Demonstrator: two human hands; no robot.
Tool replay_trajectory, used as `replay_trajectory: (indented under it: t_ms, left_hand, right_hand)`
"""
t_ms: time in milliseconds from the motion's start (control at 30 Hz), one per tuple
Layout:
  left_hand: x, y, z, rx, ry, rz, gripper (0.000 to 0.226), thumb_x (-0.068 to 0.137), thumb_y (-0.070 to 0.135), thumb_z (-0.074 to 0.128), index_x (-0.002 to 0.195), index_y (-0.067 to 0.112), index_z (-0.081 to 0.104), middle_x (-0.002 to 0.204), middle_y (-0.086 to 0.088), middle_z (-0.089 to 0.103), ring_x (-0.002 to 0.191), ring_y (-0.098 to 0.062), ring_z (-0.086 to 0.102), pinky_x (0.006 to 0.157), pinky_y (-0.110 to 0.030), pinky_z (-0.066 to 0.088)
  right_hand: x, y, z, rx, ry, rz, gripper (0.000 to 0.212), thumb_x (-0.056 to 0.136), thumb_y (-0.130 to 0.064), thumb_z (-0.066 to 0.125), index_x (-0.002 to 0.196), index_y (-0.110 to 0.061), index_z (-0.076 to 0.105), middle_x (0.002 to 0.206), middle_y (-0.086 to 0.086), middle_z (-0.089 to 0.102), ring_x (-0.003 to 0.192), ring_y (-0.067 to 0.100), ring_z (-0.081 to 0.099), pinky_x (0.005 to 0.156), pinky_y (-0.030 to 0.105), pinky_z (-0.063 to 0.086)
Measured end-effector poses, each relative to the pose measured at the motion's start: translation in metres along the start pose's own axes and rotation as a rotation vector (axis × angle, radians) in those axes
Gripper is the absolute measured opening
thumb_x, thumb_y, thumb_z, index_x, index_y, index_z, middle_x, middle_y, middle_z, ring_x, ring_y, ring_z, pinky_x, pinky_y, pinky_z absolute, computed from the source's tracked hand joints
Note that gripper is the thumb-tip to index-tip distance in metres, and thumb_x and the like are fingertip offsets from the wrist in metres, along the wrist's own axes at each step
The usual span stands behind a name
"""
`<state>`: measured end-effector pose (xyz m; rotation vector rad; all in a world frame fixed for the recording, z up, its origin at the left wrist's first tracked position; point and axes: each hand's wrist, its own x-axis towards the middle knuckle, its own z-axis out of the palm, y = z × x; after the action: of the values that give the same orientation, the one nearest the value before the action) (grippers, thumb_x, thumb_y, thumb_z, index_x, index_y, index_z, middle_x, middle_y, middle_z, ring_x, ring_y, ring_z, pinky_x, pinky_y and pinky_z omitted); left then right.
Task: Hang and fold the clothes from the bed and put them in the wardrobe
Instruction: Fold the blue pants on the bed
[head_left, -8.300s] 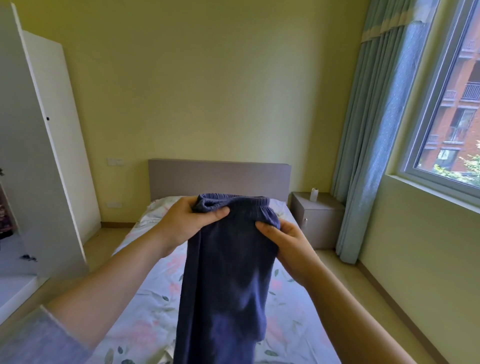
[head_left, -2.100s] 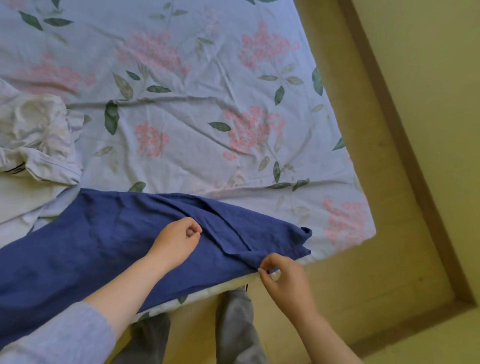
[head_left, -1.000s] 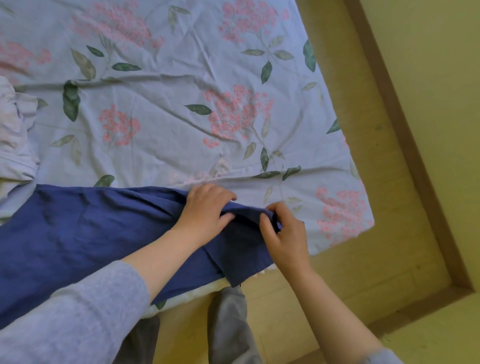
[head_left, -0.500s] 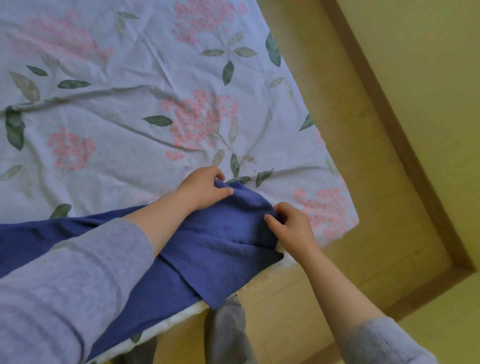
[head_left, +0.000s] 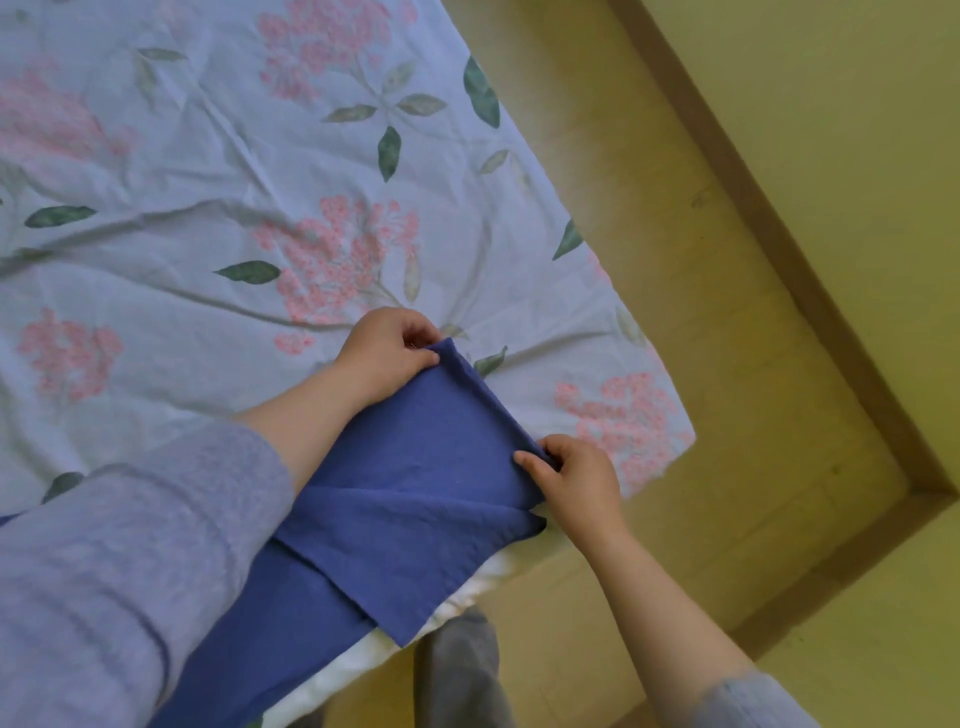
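- Folding stage, by the look: blue garment laid flat on floral sheet at the bed's near corner, prob. so the mattress serves as a work surface.
- Gripped at both end corners, w/ the end edge stretched straight btwn them. Judged: squares up the layers for a fold back along the length.
- Left hand: pinching the far corner, thumb on top of cloth, fingers curled under.
- Right hand: clamped on the near corner, thumb over the fabric, other fingers tucked behind it, tips hidden.
- Rest of cloth trailing back under grey sleeve twd lower left.
- Lower flap poking past mattress edge, over the floor. Could slide off if released, so worth drawing in first.
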<state>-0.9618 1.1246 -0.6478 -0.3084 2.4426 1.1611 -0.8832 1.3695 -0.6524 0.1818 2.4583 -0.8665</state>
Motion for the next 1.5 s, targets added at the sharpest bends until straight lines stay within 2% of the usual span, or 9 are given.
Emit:
replay_trajectory:
  t_ms: [400, 600, 767, 900, 1000, 1100, 1233, 1367, 1500]
  left_hand:
    - [0.024, -0.011, 0.025, -0.035, 0.064, -0.118, 0.005, 0.081, 0.023, 0.072, 0.081, 0.026, 0.067, 0.078, 0.011, 0.064, 0.08, -0.014, 0.061, 0.075, -0.028, 0.047]
    - [-0.021, -0.012, 0.016, 0.056, 0.224, 0.176, 0.014, 0.08, 0.013, 0.071, 0.09, 0.019, 0.063, 0.086, 0.011, 0.055, 0.078, -0.011, 0.052, 0.071, -0.022, 0.041]
    - [-0.098, -0.031, 0.005, 0.209, -0.092, 0.314, 0.009, 0.079, 0.012, 0.07, 0.08, 0.02, 0.066, 0.081, 0.008, 0.061, 0.08, -0.014, 0.057, 0.074, -0.04, 0.05]
    - [-0.147, -0.053, 0.014, 0.373, -0.328, 0.344, 0.02, 0.081, 0.025, 0.068, 0.101, 0.022, 0.065, 0.105, 0.01, 0.06, 0.1, -0.015, 0.052, 0.091, -0.034, 0.044]
    - [-0.163, -0.069, 0.017, 0.507, -0.385, 0.364, 0.042, 0.08, 0.028, 0.063, 0.122, 0.027, 0.059, 0.126, 0.011, 0.049, 0.118, -0.013, 0.044, 0.102, -0.027, 0.035]
    - [-0.169, -0.068, 0.021, 0.575, -0.337, 0.415, 0.041, 0.068, 0.016, 0.071, 0.109, 0.022, 0.068, 0.119, 0.001, 0.058, 0.109, -0.023, 0.056, 0.094, -0.035, 0.045]
    - [-0.169, -0.064, 0.03, 0.59, -0.177, 0.47, 0.021, 0.061, 0.008, 0.081, 0.077, 0.017, 0.071, 0.09, -0.001, 0.065, 0.078, -0.024, 0.063, 0.068, -0.034, 0.053]
    - [-0.171, -0.07, 0.031, 0.341, -0.136, 0.212, 0.012, 0.091, 0.013, 0.053, 0.091, 0.021, 0.063, 0.095, 0.004, 0.063, 0.091, -0.02, 0.057, 0.08, -0.034, 0.045]
    - [-0.16, -0.069, 0.009, 0.04, 0.072, -0.001, 0.018, 0.096, 0.017, 0.047, 0.077, 0.02, 0.048, 0.069, 0.007, 0.053, 0.066, -0.013, 0.049, 0.061, -0.032, 0.032]
  right_hand:
    - [0.015, 0.003, 0.019, -0.185, 0.065, 0.164, 0.034, 0.088, -0.047, 0.063, 0.071, -0.019, 0.057, 0.064, -0.004, 0.057, 0.063, 0.016, 0.054, 0.048, 0.028, 0.032]
    - [-0.014, 0.002, 0.016, -0.046, 0.295, 0.159, 0.024, 0.089, -0.031, 0.067, 0.108, -0.019, 0.058, 0.104, -0.006, 0.055, 0.087, 0.015, 0.055, 0.072, 0.037, 0.049]
    - [-0.046, -0.004, 0.013, 0.01, 0.237, -0.014, 0.02, 0.089, -0.015, 0.067, 0.108, -0.018, 0.061, 0.104, -0.007, 0.054, 0.089, 0.011, 0.055, 0.077, 0.029, 0.049]
    - [-0.077, -0.005, 0.023, -0.095, 0.1, -0.133, 0.027, 0.085, -0.005, 0.067, 0.11, -0.015, 0.065, 0.106, -0.005, 0.057, 0.1, 0.015, 0.054, 0.089, 0.027, 0.045]
    - [-0.083, -0.007, 0.03, -0.172, 0.049, -0.121, 0.05, 0.078, 0.004, 0.063, 0.126, -0.01, 0.06, 0.122, 0.003, 0.056, 0.115, 0.021, 0.049, 0.101, 0.031, 0.04]
    - [-0.08, -0.007, 0.032, -0.272, 0.057, -0.108, 0.055, 0.079, 0.005, 0.059, 0.132, -0.008, 0.056, 0.122, 0.006, 0.055, 0.113, 0.025, 0.05, 0.099, 0.033, 0.041]
    - [-0.07, -0.008, 0.034, -0.318, 0.077, -0.15, 0.041, 0.084, -0.005, 0.062, 0.124, -0.011, 0.061, 0.107, 0.006, 0.06, 0.097, 0.026, 0.054, 0.087, 0.039, 0.045]
    - [-0.074, -0.008, 0.04, -0.307, 0.061, -0.182, 0.003, 0.087, -0.011, 0.062, 0.086, -0.011, 0.065, 0.081, 0.004, 0.058, 0.078, 0.027, 0.053, 0.071, 0.041, 0.043]
    - [-0.089, -0.013, 0.045, 0.001, 0.089, -0.131, 0.032, 0.091, -0.011, 0.055, 0.066, -0.023, 0.04, 0.062, -0.009, 0.042, 0.058, 0.012, 0.039, 0.055, 0.033, 0.033]
